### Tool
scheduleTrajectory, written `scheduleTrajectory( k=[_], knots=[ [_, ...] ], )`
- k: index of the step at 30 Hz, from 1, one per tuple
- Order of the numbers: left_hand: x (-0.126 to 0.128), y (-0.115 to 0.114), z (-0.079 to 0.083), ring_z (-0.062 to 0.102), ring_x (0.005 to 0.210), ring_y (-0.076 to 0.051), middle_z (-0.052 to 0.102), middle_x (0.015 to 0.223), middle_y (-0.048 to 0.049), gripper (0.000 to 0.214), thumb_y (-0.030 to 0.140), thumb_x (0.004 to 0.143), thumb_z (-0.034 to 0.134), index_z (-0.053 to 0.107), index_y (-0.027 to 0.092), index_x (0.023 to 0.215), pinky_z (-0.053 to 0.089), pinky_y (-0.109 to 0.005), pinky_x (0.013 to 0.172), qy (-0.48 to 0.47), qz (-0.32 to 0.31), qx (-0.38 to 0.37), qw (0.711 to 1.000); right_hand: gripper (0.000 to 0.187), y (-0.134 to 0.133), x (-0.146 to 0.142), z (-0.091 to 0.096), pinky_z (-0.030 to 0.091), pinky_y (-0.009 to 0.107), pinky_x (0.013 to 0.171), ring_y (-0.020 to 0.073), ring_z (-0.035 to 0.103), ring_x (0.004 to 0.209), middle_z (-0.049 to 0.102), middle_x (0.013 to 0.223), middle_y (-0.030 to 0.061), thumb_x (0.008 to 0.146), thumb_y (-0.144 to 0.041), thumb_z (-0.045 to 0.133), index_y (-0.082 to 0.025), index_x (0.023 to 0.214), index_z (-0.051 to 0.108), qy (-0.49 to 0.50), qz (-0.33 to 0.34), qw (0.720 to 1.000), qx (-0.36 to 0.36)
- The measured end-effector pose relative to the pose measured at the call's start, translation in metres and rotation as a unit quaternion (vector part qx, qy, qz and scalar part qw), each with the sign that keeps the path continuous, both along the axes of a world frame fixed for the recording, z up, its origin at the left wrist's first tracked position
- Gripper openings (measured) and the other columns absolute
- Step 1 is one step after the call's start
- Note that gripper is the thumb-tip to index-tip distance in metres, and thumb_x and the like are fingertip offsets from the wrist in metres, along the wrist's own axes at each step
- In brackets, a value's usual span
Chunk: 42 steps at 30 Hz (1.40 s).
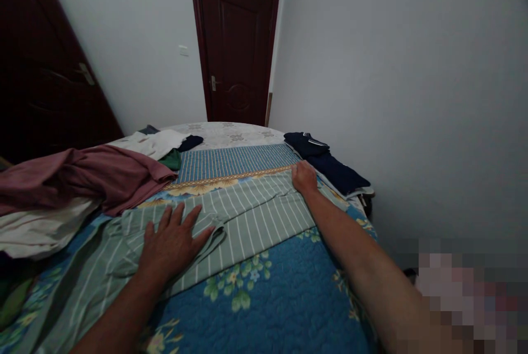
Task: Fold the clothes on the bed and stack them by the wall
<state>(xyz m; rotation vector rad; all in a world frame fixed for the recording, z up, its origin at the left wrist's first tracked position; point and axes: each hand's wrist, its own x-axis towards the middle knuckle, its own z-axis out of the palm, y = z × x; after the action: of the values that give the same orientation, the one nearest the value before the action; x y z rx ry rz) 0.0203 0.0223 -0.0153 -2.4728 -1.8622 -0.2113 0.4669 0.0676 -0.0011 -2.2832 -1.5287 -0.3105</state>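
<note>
1. Left hand (173,244) lies flat, fingers spread, palm down on the green striped cloth (256,216), holding nothing.
2. Right hand (304,177) is curled at the cloth's far edge; can't tell if it pinches the fabric.
3. Cloth is spread across the blue quilt (280,299), w/ navy clothes (325,164) just beyond the right hand.
4. Maroon garment (91,175) is heaped on the left.

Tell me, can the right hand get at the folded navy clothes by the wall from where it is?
Probably yes. The right hand rests on the far edge of the green striped cloth, and the navy clothes lie just beyond it to the right, with nothing lying between them.
</note>
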Motion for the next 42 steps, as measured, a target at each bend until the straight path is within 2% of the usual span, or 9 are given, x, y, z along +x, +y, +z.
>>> scheduleTrajectory(
  k=[4,10,15,19,26,30,34,39,42],
  knots=[
    [0.0,0.0,0.001,0.022,0.167,-0.048,0.032,0.181,-0.0178,0.085,0.075,0.1,0.037,0.047,0.029,0.17,0.02,-0.077,0.126,0.005,-0.001,0.004,1.0,0.057,-0.028,-0.024,-0.009,0.019,0.052,0.132,0.0315,0.036,0.16,0.053,0.166,0.0203,0.114,-0.041,0.029,-0.01,0.153,0.058,0.0,0.042,0.999,0.003],
    [0.002,0.001,0.006,0.023,0.167,-0.048,0.033,0.18,-0.0189,0.089,0.078,0.099,0.034,0.045,0.026,0.171,0.022,-0.076,0.125,0.01,0.0,0.004,1.0,0.073,-0.063,-0.048,-0.027,0.007,0.064,0.134,0.0346,0.025,0.167,0.037,0.177,0.0191,0.113,-0.063,0.033,-0.014,0.166,0.046,0.044,0.134,0.986,-0.092],
    [-0.016,-0.013,0.003,0.028,0.164,-0.048,0.033,0.178,-0.0249,0.091,0.071,0.101,0.027,0.038,0.016,0.173,0.023,-0.074,0.125,0.023,0.055,-0.005,0.998,0.077,-0.066,-0.019,-0.018,0.01,0.065,0.134,0.0364,0.024,0.167,0.032,0.179,0.02,0.113,-0.061,0.033,-0.01,0.17,0.039,0.061,0.076,0.987,-0.124],
    [-0.032,-0.03,-0.001,0.036,0.16,-0.05,0.04,0.17,-0.0335,0.096,0.072,0.099,0.026,0.043,0.008,0.169,0.026,-0.066,0.126,0.051,0.092,0.025,0.994,0.075,-0.066,0.006,-0.016,0.016,0.064,0.133,0.0379,0.029,0.165,0.035,0.177,0.022,0.113,-0.057,0.034,-0.007,0.167,0.043,0.053,0.022,0.992,-0.114],
    [-0.033,-0.047,-0.002,0.04,0.154,-0.055,0.047,0.16,-0.04,0.101,0.075,0.097,0.026,0.051,0.001,0.16,0.031,-0.069,0.119,0.076,0.178,0.042,0.98,0.059,-0.07,0.026,-0.007,0.043,0.052,0.118,0.0399,0.057,0.142,0.064,0.147,0.0316,0.108,-0.043,0.047,0.0,0.141,0.069,0.042,-0.072,0.992,-0.094],
    [-0.05,-0.06,-0.011,0.042,0.154,-0.054,0.05,0.16,-0.0383,0.093,0.067,0.1,0.031,0.052,-0.003,0.158,0.028,-0.072,0.121,0.1,0.148,0.067,0.982,0.052,-0.072,0.039,0.005,0.052,0.051,0.109,0.0406,0.063,0.135,0.067,0.14,0.0321,0.105,-0.04,0.052,-0.005,0.134,0.075,0.077,-0.119,0.984,-0.103],
    [-0.061,-0.062,-0.008,0.044,0.154,-0.05,0.056,0.162,-0.0266,0.066,0.047,0.103,0.036,0.066,0.011,0.149,0.028,-0.073,0.124,0.104,0.051,0.105,0.988,0.056,-0.071,0.055,0.012,0.055,0.047,0.105,0.0386,0.07,0.128,0.07,0.136,0.032,0.106,-0.043,0.048,-0.005,0.135,0.076,0.144,-0.136,0.972,-0.122],
    [-0.037,-0.033,0.017,0.058,0.146,-0.039,0.071,0.147,-0.0187,0.054,0.035,0.101,0.042,0.073,0.015,0.139,0.043,-0.055,0.124,0.018,-0.096,0.126,0.987,0.057,-0.066,0.061,0.011,0.055,0.046,0.105,0.0374,0.072,0.127,0.074,0.131,0.0307,0.106,-0.046,0.047,-0.006,0.132,0.078,0.16,-0.127,0.97,-0.13],
    [-0.016,-0.013,0.022,0.068,0.132,-0.035,0.077,0.134,-0.0183,0.052,0.039,0.103,0.041,0.074,0.014,0.133,0.05,-0.05,0.118,-0.029,-0.103,0.117,0.987,0.053,-0.064,0.059,0.01,0.054,0.044,0.107,0.0361,0.071,0.129,0.074,0.133,0.0296,0.105,-0.044,0.051,-0.007,0.133,0.077,0.155,-0.119,0.973,-0.124]
  ],
)
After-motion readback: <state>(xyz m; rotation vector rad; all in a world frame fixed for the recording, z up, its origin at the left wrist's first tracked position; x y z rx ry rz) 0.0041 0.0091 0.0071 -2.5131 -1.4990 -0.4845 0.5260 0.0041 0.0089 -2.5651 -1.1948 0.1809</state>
